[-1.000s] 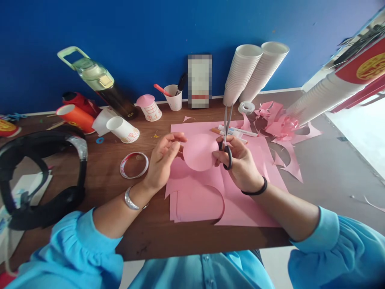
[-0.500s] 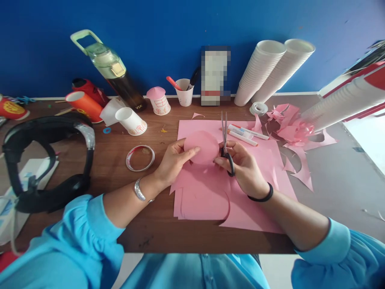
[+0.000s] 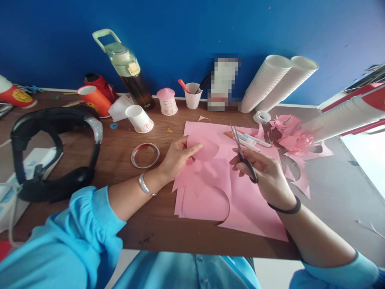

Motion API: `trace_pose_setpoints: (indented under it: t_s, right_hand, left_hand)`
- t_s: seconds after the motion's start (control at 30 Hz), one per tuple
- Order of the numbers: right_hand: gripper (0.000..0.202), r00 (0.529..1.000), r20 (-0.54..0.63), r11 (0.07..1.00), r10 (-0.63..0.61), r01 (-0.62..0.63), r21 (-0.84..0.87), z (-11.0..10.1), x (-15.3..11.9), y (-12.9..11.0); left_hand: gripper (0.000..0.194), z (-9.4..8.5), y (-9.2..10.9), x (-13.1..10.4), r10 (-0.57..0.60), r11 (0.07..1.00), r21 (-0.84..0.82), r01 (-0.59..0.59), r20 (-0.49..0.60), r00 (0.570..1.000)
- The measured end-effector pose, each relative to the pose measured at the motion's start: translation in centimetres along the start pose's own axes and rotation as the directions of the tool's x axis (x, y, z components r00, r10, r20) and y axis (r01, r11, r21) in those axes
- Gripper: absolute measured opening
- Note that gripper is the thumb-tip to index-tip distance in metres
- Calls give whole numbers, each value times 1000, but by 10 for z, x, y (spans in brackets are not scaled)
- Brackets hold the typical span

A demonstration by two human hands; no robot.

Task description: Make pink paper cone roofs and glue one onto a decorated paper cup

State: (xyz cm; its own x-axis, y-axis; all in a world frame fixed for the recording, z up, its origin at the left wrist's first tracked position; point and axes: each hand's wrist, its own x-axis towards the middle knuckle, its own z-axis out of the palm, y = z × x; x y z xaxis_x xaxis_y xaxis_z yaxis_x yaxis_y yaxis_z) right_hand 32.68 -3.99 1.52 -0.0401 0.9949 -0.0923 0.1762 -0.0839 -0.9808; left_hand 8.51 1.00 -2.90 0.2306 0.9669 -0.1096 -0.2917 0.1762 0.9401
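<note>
The left hand (image 3: 176,157) is pinching the pink paper circle (image 3: 205,145) at its left edge, with the thumb lying on top. The right hand (image 3: 261,170) is holding the black-handled scissors (image 3: 243,158), and their blades are pointing up and away from the person, apart from the circle. The circle is staying above the pink paper sheets (image 3: 207,200), which are lying on the wooden counter (image 3: 117,160). Beyond the scissors, white markers (image 3: 248,139) are resting on the sheets. The tape ring (image 3: 145,155) is lying near the left hand.
</note>
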Motion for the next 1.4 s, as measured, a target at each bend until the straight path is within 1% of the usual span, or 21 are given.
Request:
trace_pose_setpoints:
  t_s: [0.1, 0.2, 0.33, 0.4, 0.5, 0.7, 0.83, 0.9, 1.0, 1.13, 1.4]
  right_hand:
    - [50, 1000, 15, 995, 19, -17, -99, -8, 3, 5]
    - [54, 998, 66, 987, 24, -13, -160, -18, 8, 9]
    - [52, 988, 148, 953, 54, -6, -304, -26, 14, 17]
    - [52, 982, 179, 941, 59, 5, -337, -26, 14, 20]
    - [54, 976, 209, 933, 53, 26, -358, -23, 13, 21]
    - [48, 963, 264, 934, 45, 53, -354, -16, 10, 14]
    - [42, 956, 291, 922, 23, 93, -376, -13, 9, 14]
    - [39, 955, 295, 916, 12, 108, -386, -13, 8, 14]
    - [36, 952, 305, 912, 6, 120, -391, -12, 7, 15]
    - [34, 949, 316, 915, 1, 126, -384, -11, 6, 15]
    - [35, 953, 304, 927, 7, 107, -359, -10, 7, 18]
  left_hand:
    - [27, 0, 1, 1, 23, 999, -27, -23, -1, 1000]
    - [25, 1, 2, 0, 23, 999, -39, -23, 0, 1000]
    - [25, 3, 4, -1, 4, 999, -32, -5, -24, 1000]
    - [26, 4, 5, 0, 6, 999, -37, -8, -42, 999]
    - [25, 3, 3, 0, 13, 999, -37, -15, -36, 999]
    - [19, -1, -3, 1, 50, 998, -26, -49, 40, 998]
    - [20, -1, -4, 0, 26, 1000, 9, -26, 75, 997]
    - [21, -1, -4, 0, 21, 999, 38, -24, 76, 997]
    - [21, -1, -4, 0, 44, 997, 60, -49, 80, 996]
    - [18, -1, -4, 0, 38, 998, 46, -43, 88, 995]
    - [20, -1, -4, 0, 26, 999, 29, -29, 81, 996]
